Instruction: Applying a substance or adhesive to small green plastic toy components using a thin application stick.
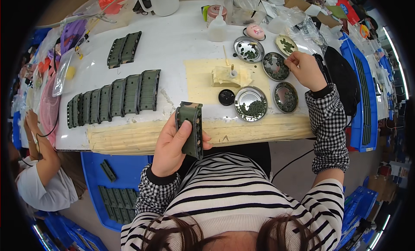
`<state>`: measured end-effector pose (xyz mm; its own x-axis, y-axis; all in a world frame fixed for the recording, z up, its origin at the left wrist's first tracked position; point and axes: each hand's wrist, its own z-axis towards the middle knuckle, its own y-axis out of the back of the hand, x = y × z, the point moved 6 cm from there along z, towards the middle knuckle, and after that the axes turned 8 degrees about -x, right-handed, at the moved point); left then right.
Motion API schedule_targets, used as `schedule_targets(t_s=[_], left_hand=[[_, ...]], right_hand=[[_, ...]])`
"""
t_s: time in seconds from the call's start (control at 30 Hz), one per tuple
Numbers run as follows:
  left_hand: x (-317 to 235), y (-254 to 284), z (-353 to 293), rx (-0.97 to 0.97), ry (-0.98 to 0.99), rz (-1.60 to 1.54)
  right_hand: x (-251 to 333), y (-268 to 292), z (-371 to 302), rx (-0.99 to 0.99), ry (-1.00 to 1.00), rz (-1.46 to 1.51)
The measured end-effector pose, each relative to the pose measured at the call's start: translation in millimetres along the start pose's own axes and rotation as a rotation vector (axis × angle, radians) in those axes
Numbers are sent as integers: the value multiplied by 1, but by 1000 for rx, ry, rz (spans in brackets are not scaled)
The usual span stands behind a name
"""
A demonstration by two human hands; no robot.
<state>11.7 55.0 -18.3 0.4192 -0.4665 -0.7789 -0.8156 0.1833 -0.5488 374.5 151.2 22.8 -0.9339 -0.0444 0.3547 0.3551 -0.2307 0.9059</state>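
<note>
In our left hand (169,149) we grip a curved green-and-tan camouflage panel with dark ribbed edges (190,138), upright just in front of our striped top, thumb pressed on its face and fingers wrapped behind. Our right hand (308,70) reaches over a round metal dish of dark green bits (264,60), thumb and forefinger drawn close together at its right rim; we cannot tell whether they pinch a piece.

Around that dish we see a pale yellow dish of green pieces (280,41) above, a shiny metal dish with a few dark pieces (242,44) to the upper left, a second metal dish (283,88) below and a wider silver dish of small green bits (250,94) to the lower left. A small black round cup (226,97) sits just beside the silver one. Near them, a block wrapped in cream tape (225,78) stands on the white surface (173,56).

Farther left we have a row of green ribbed panels (114,97), with a smaller group of similar panels (124,50) beyond. A blue plastic tray (92,175) holding green parts lies below the surface, at our left.
</note>
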Motion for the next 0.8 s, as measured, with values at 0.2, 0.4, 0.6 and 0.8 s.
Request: schedule_targets(t_s=[0.2, 0.4, 0.6, 0.8], left_hand=[[1, 4, -2, -21, 1, -16], [1, 4, -1, -12, 8, -10], [2, 4, -1, -21, 3, -28], [0, 3, -2, -5, 5, -32]], right_hand=[[13, 10, 5, 24, -6, 114], [27, 21, 4, -26, 34, 25], [28, 13, 3, -6, 49, 21], [30, 3, -1, 1, 62, 66]])
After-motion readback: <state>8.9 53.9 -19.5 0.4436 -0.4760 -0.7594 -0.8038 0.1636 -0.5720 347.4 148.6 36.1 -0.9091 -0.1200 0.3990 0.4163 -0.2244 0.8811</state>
